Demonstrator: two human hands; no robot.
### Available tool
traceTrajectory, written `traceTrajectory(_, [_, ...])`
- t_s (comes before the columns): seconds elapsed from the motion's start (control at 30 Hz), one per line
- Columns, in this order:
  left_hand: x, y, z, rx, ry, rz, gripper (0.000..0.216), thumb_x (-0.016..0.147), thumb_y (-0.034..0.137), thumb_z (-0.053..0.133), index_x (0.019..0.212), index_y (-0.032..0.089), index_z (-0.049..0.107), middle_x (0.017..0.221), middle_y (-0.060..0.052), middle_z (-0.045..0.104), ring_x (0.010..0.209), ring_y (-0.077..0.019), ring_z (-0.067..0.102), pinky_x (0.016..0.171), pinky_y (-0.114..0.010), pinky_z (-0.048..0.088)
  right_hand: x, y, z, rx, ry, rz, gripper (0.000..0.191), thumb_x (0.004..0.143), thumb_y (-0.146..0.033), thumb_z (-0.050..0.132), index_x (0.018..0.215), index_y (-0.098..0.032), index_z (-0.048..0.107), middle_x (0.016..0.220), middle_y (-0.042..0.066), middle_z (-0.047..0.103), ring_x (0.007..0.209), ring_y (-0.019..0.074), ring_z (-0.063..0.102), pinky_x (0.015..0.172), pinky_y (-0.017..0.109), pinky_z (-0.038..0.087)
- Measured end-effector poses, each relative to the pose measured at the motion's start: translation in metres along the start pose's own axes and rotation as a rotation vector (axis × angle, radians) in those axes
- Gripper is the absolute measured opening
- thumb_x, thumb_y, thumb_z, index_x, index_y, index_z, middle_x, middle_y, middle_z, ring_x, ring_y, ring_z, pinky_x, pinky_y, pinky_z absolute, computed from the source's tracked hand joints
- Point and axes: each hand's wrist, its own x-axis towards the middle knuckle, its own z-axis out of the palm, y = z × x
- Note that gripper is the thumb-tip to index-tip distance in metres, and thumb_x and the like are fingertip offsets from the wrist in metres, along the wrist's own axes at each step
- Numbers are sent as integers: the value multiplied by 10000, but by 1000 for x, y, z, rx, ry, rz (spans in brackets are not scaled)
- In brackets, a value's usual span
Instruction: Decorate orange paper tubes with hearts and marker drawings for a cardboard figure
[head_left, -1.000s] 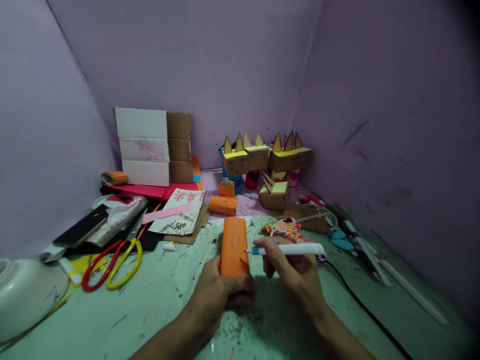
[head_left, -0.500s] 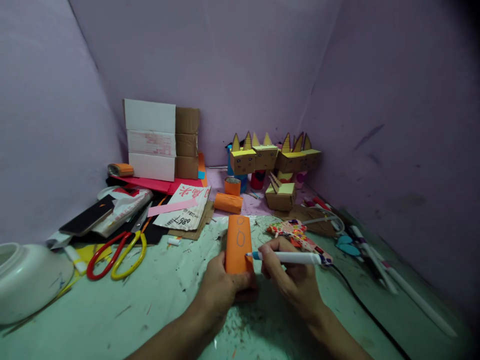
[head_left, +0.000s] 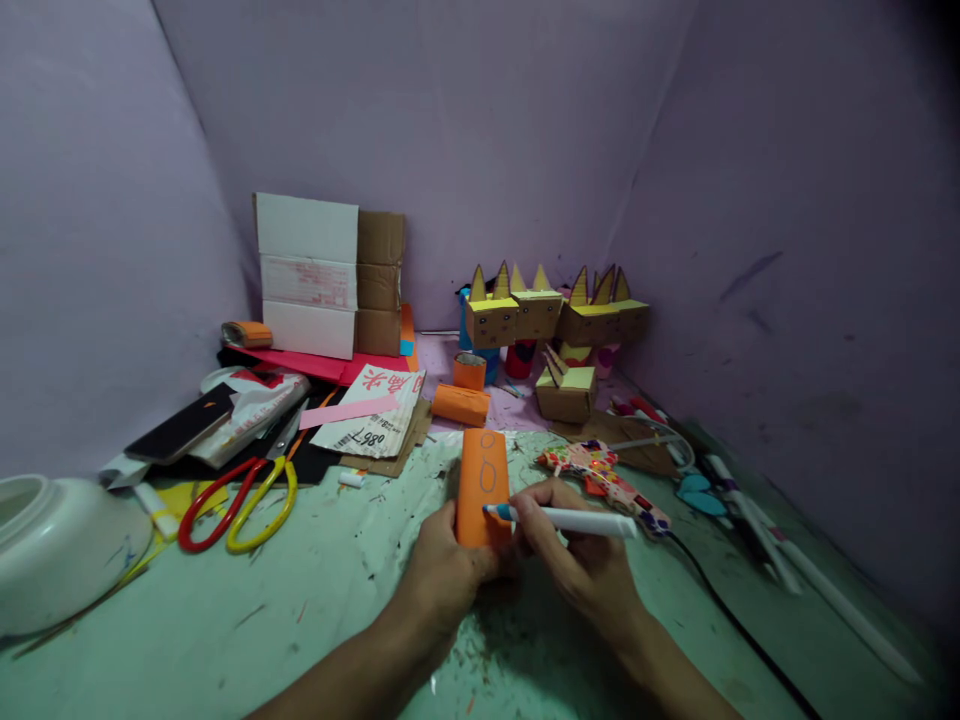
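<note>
An orange paper-covered tube (head_left: pixel 482 480) lies on the green table (head_left: pixel 247 610), pointing away from me, with two ovals drawn along its top. My left hand (head_left: pixel 444 580) grips its near end and holds it down. My right hand (head_left: pixel 574 555) holds a white pen with a blue tip (head_left: pixel 570 519), lying almost level. The tip touches the tube just below the nearer oval.
Red and yellow scissors (head_left: pixel 238 492) lie to the left, a white bowl (head_left: pixel 60 550) at the far left. Cardboard figures with pointed ears (head_left: pixel 555 318), smaller orange tubes (head_left: pixel 460 404) and a folded box (head_left: pixel 330 275) stand at the back. A patterned glue gun (head_left: pixel 604 475), a black cable (head_left: pixel 739 625) and pens lie right.
The pen tip has moved left and nearer along the tube, from beside the oval to just below it. My head has shifted a little, sliding the scene rightward.
</note>
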Motion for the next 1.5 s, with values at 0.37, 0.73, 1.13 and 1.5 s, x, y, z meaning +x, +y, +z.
traceTrajectory(0.37, [4,-5,-3,-7,-38,0,445,494,130,784,908,107,624,713,-35,653,616,-156,579,551,-249,481,3,-5,-8,24,-63,177,291,842,-381,491,619,-197,530,446,-27,499,392,118,470,392,225,363])
traceTrajectory(0.73, [2,-6,-3,14,-19,6,457,472,124,766,902,108,611,688,-19,640,581,-130,532,510,-236,460,4,1,-10,-110,106,93,328,873,-382,486,598,-208,524,430,-27,508,386,118,482,410,230,384])
traceTrajectory(1.13, [2,-7,-4,82,-26,16,503,525,230,774,964,132,551,712,-6,577,584,-149,540,526,-276,491,7,1,-9,253,297,251,335,852,-518,564,911,-196,634,662,19,674,591,169,639,593,298,530])
traceTrajectory(1.5, [-13,0,3,713,207,246,509,638,212,673,1140,199,589,910,-95,691,823,-291,615,729,-329,401,18,15,-6,723,213,479,575,632,-483,807,1075,-233,540,1011,66,662,956,248,642,738,342,525])
